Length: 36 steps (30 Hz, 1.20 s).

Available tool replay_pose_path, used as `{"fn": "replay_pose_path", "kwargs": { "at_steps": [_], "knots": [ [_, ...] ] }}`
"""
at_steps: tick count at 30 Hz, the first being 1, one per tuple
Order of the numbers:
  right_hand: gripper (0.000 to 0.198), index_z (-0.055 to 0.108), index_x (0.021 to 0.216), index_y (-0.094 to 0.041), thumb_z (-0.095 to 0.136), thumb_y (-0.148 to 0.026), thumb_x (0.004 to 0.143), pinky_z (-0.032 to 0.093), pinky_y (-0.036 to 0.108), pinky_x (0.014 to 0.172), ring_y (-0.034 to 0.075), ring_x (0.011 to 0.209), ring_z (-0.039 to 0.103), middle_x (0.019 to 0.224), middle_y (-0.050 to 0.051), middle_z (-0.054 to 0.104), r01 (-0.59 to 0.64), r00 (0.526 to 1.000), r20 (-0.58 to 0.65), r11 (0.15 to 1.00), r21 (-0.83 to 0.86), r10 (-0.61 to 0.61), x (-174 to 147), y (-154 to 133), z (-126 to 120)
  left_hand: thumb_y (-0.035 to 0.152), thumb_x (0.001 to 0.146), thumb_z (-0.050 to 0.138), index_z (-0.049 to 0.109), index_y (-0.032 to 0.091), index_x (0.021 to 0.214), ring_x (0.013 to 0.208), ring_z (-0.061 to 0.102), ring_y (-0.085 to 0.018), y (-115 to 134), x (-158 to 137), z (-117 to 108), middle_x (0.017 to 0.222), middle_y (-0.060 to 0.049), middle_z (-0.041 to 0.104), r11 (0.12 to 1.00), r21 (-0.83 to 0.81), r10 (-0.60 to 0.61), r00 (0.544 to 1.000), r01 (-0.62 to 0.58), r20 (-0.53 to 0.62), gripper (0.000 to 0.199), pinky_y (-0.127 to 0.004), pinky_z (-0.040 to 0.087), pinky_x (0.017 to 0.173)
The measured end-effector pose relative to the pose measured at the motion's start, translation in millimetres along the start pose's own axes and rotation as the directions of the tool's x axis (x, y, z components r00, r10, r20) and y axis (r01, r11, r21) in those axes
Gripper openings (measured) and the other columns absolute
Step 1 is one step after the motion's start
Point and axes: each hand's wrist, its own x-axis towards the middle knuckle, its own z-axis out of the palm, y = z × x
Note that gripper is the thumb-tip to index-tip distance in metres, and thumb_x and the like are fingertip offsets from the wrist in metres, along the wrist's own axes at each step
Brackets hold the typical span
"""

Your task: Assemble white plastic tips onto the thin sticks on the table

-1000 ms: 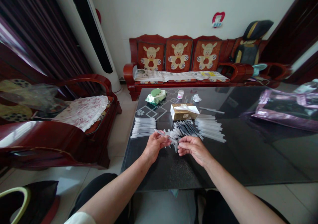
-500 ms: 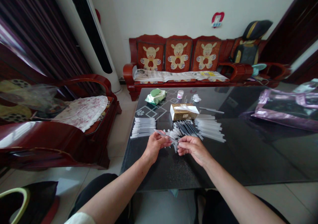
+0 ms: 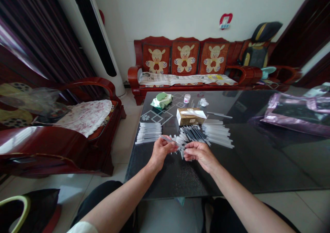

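Tissue box [image 3: 190,118] just behind dark rods [image 3: 195,134] — wipes packet [image 3: 162,101] beyond.

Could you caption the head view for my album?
Left hand holding a slim pale tube, right hand close by, over a glossy dark table.

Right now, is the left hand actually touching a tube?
Touching. The head view shows the left hand pinching a slim pale tube between thumb and fingers, one end jutting out past them.
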Motion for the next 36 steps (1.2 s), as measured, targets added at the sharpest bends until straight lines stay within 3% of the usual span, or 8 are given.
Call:
{"fn": "replay_pose_path", "kwargs": {
  "at_steps": [12, 18, 24, 32, 36],
  "knots": [
    [0.031, 0.063, 0.072, -0.012, 0.071, -0.042, 0.072, 0.052, 0.026, 0.043, 0.014, 0.045, 0.062, 0.059, 0.004, 0.066, 0.035, 0.999, 0.036, 0.993, -0.113, -0.031, 0.4, 5.3, 1.2, 0.03, 0.063, 0.08, 0.053, 0.018, 0.085, 0.068, 0.068, -0.018, -1.0, -0.6, 2.4, 0.074, -0.001, 0.067, 1.0, 0.01, 0.014, 1.0, -0.014, -0.006, 0.037, -0.033, 0.055, 0.069],
    [0.039, 0.063, 0.077, -0.012, 0.063, -0.05, 0.078, 0.05, 0.025, 0.04, 0.014, 0.043, 0.061, 0.058, 0.004, 0.065, 0.019, 0.999, 0.051, 0.991, -0.134, -0.012, 0.1, 5.6, 3.1, 0.029, 0.065, 0.078, 0.052, 0.018, 0.085, 0.069, 0.068, -0.018, -1.0, -0.2, 1.3, 0.074, -0.001, 0.066, 1.0, 0.01, 0.019, 1.0, -0.019, -0.011, 0.036, -0.032, 0.055, 0.068],
    [0.034, 0.06, 0.076, -0.013, 0.067, -0.046, 0.075, 0.051, 0.024, 0.042, 0.014, 0.046, 0.063, 0.06, 0.003, 0.066, 0.044, 0.995, 0.095, 0.982, -0.184, -0.027, -0.9, 2.8, 3.9, 0.027, 0.067, 0.077, 0.051, 0.018, 0.087, 0.07, 0.068, -0.018, -2.2, 0.5, 0.8, 0.075, -0.001, 0.066, 1.0, 0.004, 0.022, 1.0, -0.022, 0.001, 0.034, -0.033, 0.054, 0.069],
    [0.046, 0.059, 0.079, -0.012, 0.049, -0.057, 0.085, 0.046, 0.023, 0.036, 0.013, 0.039, 0.059, 0.056, 0.004, 0.064, -0.006, 0.993, 0.113, 0.981, -0.194, 0.029, -1.7, 3.4, 3.9, 0.027, 0.067, 0.077, 0.052, 0.018, 0.086, 0.071, 0.068, -0.019, -1.5, -1.1, 0.0, 0.076, -0.002, 0.066, 1.0, -0.007, 0.01, 1.0, -0.01, 0.003, 0.033, -0.034, 0.054, 0.071],
    [0.034, 0.057, 0.088, -0.014, 0.063, -0.046, 0.079, 0.049, 0.023, 0.04, 0.014, 0.045, 0.062, 0.061, 0.002, 0.066, 0.048, 0.996, 0.084, 0.981, -0.189, -0.033, -0.5, 3.8, 2.5, 0.026, 0.068, 0.076, 0.051, 0.018, 0.085, 0.072, 0.068, -0.019, -0.9, 0.3, -0.7, 0.075, -0.002, 0.066, 1.0, -0.004, 0.01, 1.0, -0.01, 0.004, 0.031, -0.034, 0.054, 0.071]
  ]
}}
